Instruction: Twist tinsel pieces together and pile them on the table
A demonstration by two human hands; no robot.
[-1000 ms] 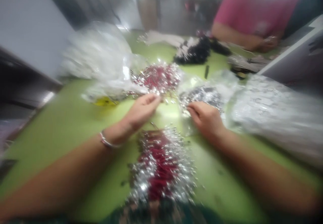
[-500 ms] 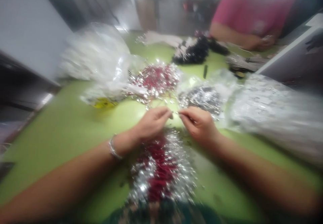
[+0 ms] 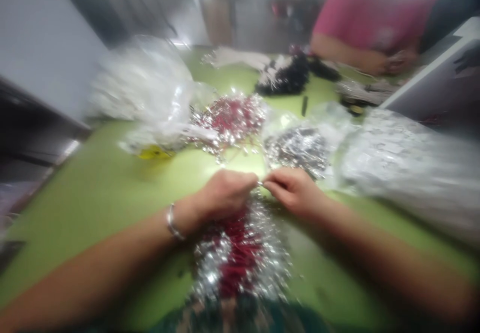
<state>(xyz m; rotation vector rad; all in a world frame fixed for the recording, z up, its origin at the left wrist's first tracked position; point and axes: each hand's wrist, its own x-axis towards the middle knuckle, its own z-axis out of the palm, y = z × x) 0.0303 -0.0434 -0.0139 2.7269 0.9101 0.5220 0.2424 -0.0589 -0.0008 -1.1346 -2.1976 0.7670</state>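
My left hand (image 3: pixel 232 190) and my right hand (image 3: pixel 290 188) meet fingertip to fingertip above the green table (image 3: pixel 93 188). Both are closed in a pinch. Between them shows a tiny, shiny, silvery piece (image 3: pixel 260 183), too small and blurred to name. Just below, toward my body, lies a pile of short red wires with silvery ends (image 3: pixel 240 258), partly covered by my left hand. Beyond my hands is a looser heap of similar red wires with silvery ends (image 3: pixel 234 115). A clear bag of small silvery metal parts (image 3: pixel 298 148) lies beyond my right hand.
Large clear plastic bags with whitish contents stand at the back left (image 3: pixel 146 83) and right (image 3: pixel 405 158). A yellow label (image 3: pixel 155 152) lies at left. Black and pale wire bundles (image 3: pixel 285 75) lie at the back. A person in a pink shirt (image 3: pixel 375 18) works across the table.
Both hands have come slightly toward my body, and their fingertips are closer together. My left hand has turned, its back facing up more. The piles and bags have stayed put.
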